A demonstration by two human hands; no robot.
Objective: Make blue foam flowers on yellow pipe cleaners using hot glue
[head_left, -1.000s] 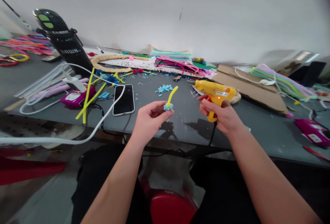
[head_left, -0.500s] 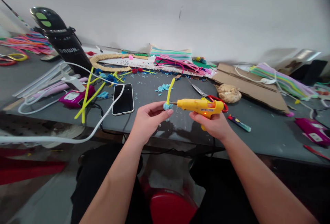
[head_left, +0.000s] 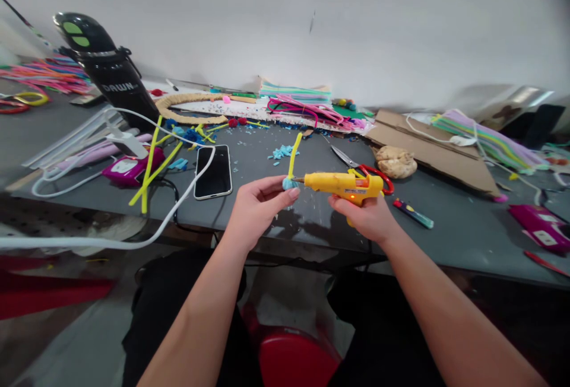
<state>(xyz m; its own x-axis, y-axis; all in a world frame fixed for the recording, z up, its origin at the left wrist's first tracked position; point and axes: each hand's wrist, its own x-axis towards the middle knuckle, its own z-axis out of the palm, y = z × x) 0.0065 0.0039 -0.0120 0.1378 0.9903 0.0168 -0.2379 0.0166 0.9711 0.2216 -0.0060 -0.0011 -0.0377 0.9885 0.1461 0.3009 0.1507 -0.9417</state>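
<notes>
Between the thumb and fingers of my left hand (head_left: 260,206) is a small light blue pipe-cleaner flower (head_left: 289,183), its yellow stem (head_left: 294,154) pointing up. My right hand (head_left: 367,215) is wrapped round a yellow glue gun (head_left: 342,184) with an orange light glowing on its side. The nozzle points left and meets the flower near the base of the stem; whether it touches I cannot tell. Behind the flower lies a small heap of light blue cut pieces (head_left: 284,152). Scissors (head_left: 363,167) with red handles lie behind the glue gun.
A phone (head_left: 212,172) lies left of my hands, with a white cable (head_left: 178,206) across it. Farther left stand a black bottle (head_left: 116,81) and a magenta box (head_left: 127,167). At right are a cutter knife (head_left: 414,213), a crumpled beige lump (head_left: 395,162) and cardboard (head_left: 436,155).
The glue gun has shifted slightly left, bringing its nozzle closer to the blue flower. My left hand holds the flower in nearly the same place.
</notes>
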